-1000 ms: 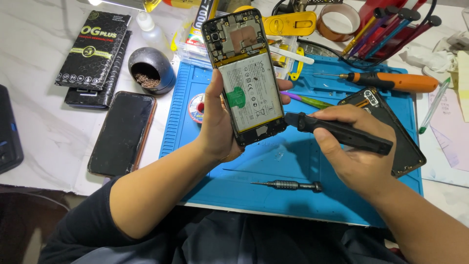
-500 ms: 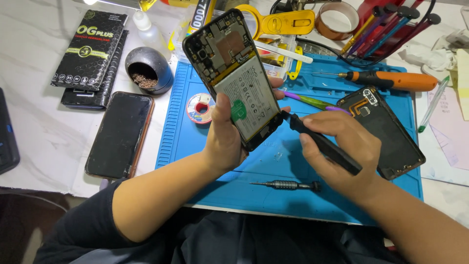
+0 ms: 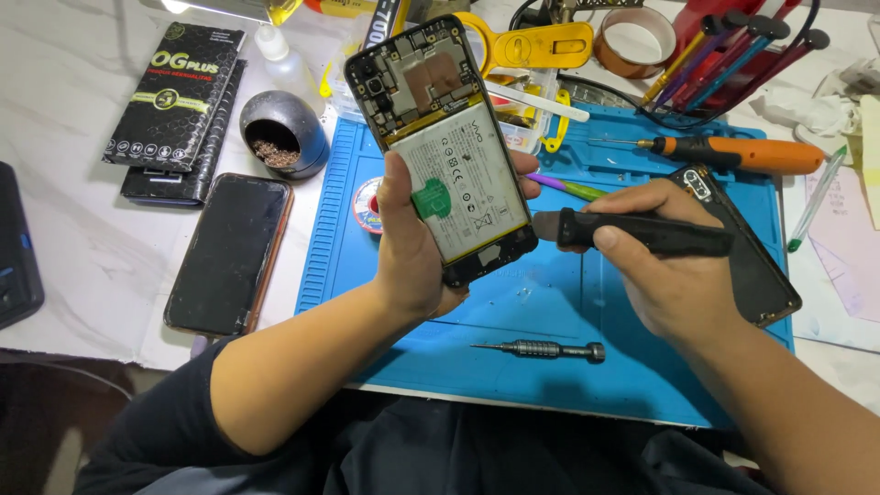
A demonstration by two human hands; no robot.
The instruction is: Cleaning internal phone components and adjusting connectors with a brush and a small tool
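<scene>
My left hand (image 3: 412,247) grips an opened phone (image 3: 440,147) with its back cover off, showing the white battery, a green tab and the circuit board at the top. It is held tilted above the blue work mat (image 3: 587,367). My right hand (image 3: 665,270) holds a black electric screwdriver (image 3: 642,231) lying level, its tip pointing left at the phone's lower right edge. The phone's black back cover (image 3: 752,266) lies on the mat, partly under my right hand.
A small metal screwdriver (image 3: 541,349) lies on the mat near me. An orange-handled screwdriver (image 3: 733,154), yellow tool (image 3: 532,46), tape roll (image 3: 628,38) and tool holder sit at the back. Left of the mat: a dark phone (image 3: 229,252), a round bowl (image 3: 282,133), black boxes (image 3: 174,96).
The phone tilted left and then came back more upright. My right hand swung the black screwdriver from slanting to level, its tip staying at the phone's lower right edge.
</scene>
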